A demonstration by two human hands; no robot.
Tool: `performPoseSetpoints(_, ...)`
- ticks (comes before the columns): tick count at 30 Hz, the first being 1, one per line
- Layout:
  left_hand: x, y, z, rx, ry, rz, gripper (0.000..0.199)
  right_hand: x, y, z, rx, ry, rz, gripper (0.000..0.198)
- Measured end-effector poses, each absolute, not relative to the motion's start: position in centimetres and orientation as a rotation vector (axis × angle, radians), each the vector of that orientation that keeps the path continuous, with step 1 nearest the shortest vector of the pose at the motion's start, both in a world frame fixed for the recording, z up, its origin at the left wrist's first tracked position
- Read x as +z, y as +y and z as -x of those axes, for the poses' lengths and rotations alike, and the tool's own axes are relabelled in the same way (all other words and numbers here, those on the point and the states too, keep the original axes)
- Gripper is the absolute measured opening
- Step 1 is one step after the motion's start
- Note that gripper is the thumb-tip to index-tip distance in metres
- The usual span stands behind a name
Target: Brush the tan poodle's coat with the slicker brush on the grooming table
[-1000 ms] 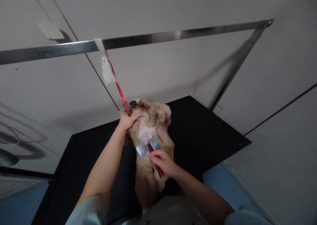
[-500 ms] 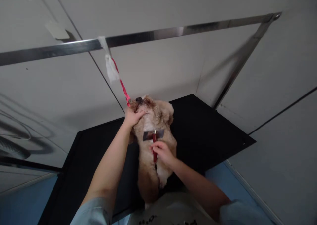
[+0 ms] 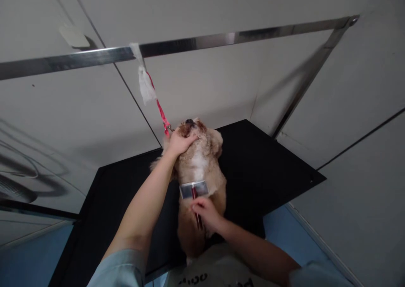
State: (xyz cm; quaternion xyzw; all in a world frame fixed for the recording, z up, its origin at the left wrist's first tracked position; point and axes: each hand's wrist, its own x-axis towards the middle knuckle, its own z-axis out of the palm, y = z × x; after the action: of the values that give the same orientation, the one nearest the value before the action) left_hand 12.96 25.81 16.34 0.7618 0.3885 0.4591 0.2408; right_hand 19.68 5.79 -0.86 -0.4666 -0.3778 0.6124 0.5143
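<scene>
A curly tan dog is on the black table in front of me, its nose tipped up. My left hand is closed around the side of its jaw, the thumb lying under the chin. In my right hand is the dark red handle of a slicker brush. The brush's wide rectangular head lies across the dog's lower chest; its pins face the coat and are hidden. A pink-red leash runs up from beside the dog's head.
A metal rail crosses above the black tabletop, with a white cloth strip tied to it by the leash. Pale wall panels stand close behind. A ribbed grey hose lies at far left.
The brush has moved down the dog's chest with my right hand. The dog's head, with my left hand on it, has shifted slightly right and up.
</scene>
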Motion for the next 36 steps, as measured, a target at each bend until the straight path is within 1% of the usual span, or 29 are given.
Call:
performPoseSetpoints(2,16.2,26.1,-13.1,1.25,1.074,-2.093,0.047,-1.3,4.7,-19.2,1.578,-0.883,1.122,0.025)
performPoseSetpoints(3,16.1,26.2,-13.2,1.246,1.075,-2.114,0.048,-1.0,4.7,-19.2,1.568,-0.888,1.097,0.026)
performPoseSetpoints(7,15.9,25.6,-13.8,1.233,1.149,-2.244,0.053,0.4,7.2,-19.4,1.277,-0.976,1.039,0.02)
performPoseSetpoints(9,15.2,24.6,-13.6,1.203,1.109,-2.375,0.061,-0.7,7.6,-18.6,1.248,-1.0,1.103,0.017)
performPoseSetpoints(11,13.4,23.7,-12.7,1.125,0.949,-2.511,0.073,-2.8,6.5,-17.6,1.401,-0.976,1.169,0.02)
performPoseSetpoints(13,10.2,23.3,-11.2,1.027,0.808,-2.529,0.087,-4.4,4.9,-17.0,1.571,-0.939,1.174,0.026)
performPoseSetpoints(14,8.1,23.3,-10.3,0.985,0.801,-2.478,0.092,-4.9,4.3,-17.0,1.587,-0.939,1.164,0.028)
performPoseSetpoints(15,6.0,23.3,-9.5,0.951,0.818,-2.409,0.092,-5.1,4.0,-17.2,1.549,-0.96,1.156,0.028)
performPoseSetpoints(18,0.9,23.6,-8.0,0.898,0.964,-2.297,0.089,-5.2,3.9,-17.9,1.339,-1.021,1.166,0.023)
performPoseSetpoints(20,-0.5,23.6,-8.0,0.86,1.08,-2.325,0.083,-5.7,3.5,-18.0,1.411,-0.975,1.188,0.027)
performPoseSetpoints(22,0.1,23.6,-8.7,0.766,1.115,-2.435,0.076,-6.4,2.5,-17.9,1.603,-0.885,1.178,0.035)
performPoseSetpoints(24,1.7,23.5,-9.8,0.641,1.062,-2.581,0.066,-6.7,1.6,-17.8,1.666,-0.845,1.154,0.04)
performPoseSetpoints(26,3.4,23.5,-11.1,0.543,0.97,-2.702,0.055,-6.4,1.4,-17.9,1.527,-0.92,1.157,0.035)
performPoseSetpoints(28,4.5,23.3,-12.6,0.469,0.9,-2.772,0.049,-6.1,1.5,-17.8,1.341,-1.008,1.198,0.026)
performPoseSetpoints(29,4.8,23.1,-13.4,0.44,0.874,-2.8,0.048,-6.1,1.5,-17.6,1.306,-1.018,1.233,0.022)
performPoseSetpoints(31,4.8,22.7,-14.8,0.402,0.843,-2.854,0.045,-6.4,1.2,-17.0,1.385,-0.984,1.299,0.018)
performPoseSetpoints(33,4.5,22.2,-16.0,0.373,0.811,-2.908,0.039,-6.7,0.8,-16.6,1.504,-0.95,1.302,0.018)
performPoseSetpoints(34,4.3,22.1,-16.6,0.353,0.792,-2.932,0.037,-6.8,0.7,-16.6,1.494,-0.958,1.288,0.018)
performPoseSetpoints(36,4.0,22.0,-17.6,0.293,0.76,-2.969,0.034,-6.7,1.0,-17.0,1.327,-1.0,1.281,0.018)
